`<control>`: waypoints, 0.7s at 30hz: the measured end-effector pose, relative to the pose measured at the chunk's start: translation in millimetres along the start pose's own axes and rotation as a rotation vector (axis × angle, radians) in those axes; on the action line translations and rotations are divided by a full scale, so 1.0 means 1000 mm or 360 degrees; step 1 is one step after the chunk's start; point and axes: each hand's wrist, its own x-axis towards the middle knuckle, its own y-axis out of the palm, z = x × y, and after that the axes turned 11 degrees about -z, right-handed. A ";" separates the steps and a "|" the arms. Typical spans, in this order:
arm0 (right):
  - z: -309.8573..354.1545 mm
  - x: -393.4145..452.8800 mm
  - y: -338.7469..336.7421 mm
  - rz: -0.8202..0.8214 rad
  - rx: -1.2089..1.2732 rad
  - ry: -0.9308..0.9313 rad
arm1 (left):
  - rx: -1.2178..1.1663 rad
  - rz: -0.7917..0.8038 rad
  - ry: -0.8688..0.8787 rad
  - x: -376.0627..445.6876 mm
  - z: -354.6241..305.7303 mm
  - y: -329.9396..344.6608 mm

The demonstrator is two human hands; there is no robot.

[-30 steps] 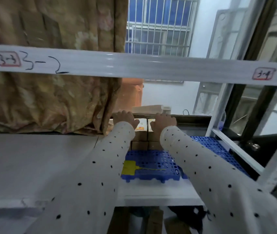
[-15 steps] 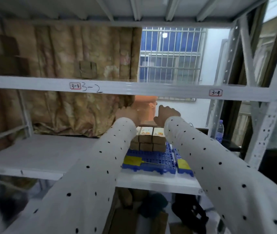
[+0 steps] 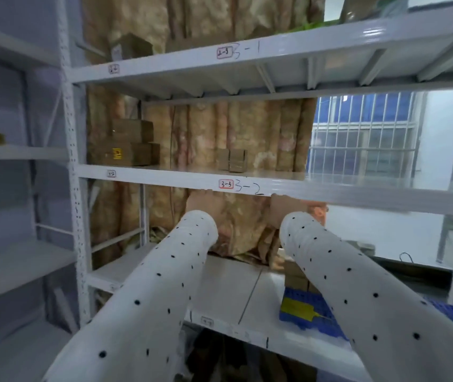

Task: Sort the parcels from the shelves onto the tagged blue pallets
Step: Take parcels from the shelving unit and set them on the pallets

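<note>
Both my arms in white dotted sleeves reach up to the white shelf beam point(image 3: 288, 188) marked 3-3 and 3-2. My left hand point(image 3: 200, 201) and my right hand point(image 3: 286, 209) sit just under that beam, which hides their fingers. Nothing shows in either hand. On the shelf above the beam stand two small brown parcels point(image 3: 233, 160) and, further left, a stack of larger brown parcels point(image 3: 128, 144). Lower right, a blue pallet point(image 3: 306, 317) with a yellow tag point(image 3: 296, 308) lies on the lower shelf, with brown parcels point(image 3: 295, 274) on it behind my right sleeve.
A tan patterned curtain point(image 3: 247, 128) hangs behind the rack. A barred window point(image 3: 363, 139) is at the right. A perforated upright point(image 3: 72, 161) separates this rack from another shelf unit point(image 3: 13, 153) on the left. The top shelf beam point(image 3: 247, 55) is marked 3-1.
Both hands have lifted off the parcels on the blue pallet and risen to the 3-2 beam. My view has swung up and left, and more of the upper shelves shows.
</note>
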 end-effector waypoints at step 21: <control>0.166 0.109 0.018 -0.0351 -0.0196 -0.0095 | -0.0027 -0.0047 -0.0300 0.030 0.258 0.061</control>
